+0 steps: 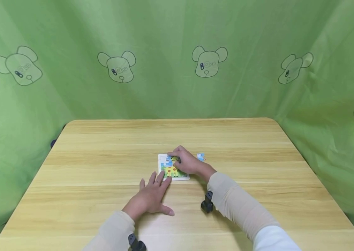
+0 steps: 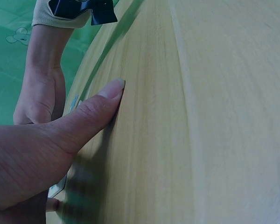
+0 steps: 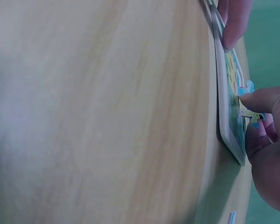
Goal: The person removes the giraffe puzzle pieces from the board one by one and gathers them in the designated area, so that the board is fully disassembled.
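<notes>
- Puzzle board (image 1: 159,167): lies flat on the wooden surface (image 1: 101,167), white rim, giraffe picture (image 1: 172,171) partly filled in.
- Right hand (image 1: 187,161): over the right part of the board; grasping, thumb and fingers pinching a giraffe-face piece (image 3: 253,115). Piece tilted above the board in the right wrist view.
- Left hand (image 1: 151,196): at the board's near left corner; released, fingers spread and fairly straight, fingertips resting on the board, thumb stretched out on the near side of it.
- Loose piece (image 1: 201,157): blue and white, on the surface just right of the board, apart from it.
- Green curtain (image 1: 164,97): well beyond the board, printed with animal heads (image 1: 209,64).
</notes>
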Demonstrator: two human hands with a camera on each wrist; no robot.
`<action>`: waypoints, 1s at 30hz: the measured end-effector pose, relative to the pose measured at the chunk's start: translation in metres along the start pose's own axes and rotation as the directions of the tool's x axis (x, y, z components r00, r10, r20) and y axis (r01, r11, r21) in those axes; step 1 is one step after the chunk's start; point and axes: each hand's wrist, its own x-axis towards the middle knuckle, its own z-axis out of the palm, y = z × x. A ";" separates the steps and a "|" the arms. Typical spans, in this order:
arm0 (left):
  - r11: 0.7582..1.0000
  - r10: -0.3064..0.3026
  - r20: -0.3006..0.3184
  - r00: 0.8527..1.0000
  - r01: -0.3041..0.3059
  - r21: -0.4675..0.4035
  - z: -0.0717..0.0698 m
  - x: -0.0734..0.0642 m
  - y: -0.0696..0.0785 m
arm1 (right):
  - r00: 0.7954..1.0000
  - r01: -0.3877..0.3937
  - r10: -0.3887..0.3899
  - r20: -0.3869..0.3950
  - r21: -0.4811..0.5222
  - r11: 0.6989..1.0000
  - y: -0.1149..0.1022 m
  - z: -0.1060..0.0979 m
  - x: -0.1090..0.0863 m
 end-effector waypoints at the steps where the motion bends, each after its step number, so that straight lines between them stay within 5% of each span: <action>1: 1.000 0.000 -0.001 1.000 0.000 0.001 0.000 0.000 0.000 | 1.000 0.004 -0.004 -0.004 -0.001 1.000 0.000 0.000 0.000; 21: 1.000 0.004 0.000 1.000 -0.004 0.012 -0.002 0.000 0.001 | 0.999 0.028 -0.031 -0.043 -0.067 0.997 0.004 0.000 -0.003; 30: 1.000 0.010 -0.017 1.000 -0.010 -0.009 -0.001 -0.002 0.002 | 0.989 -0.008 0.012 -0.150 0.025 1.000 0.005 0.000 -0.003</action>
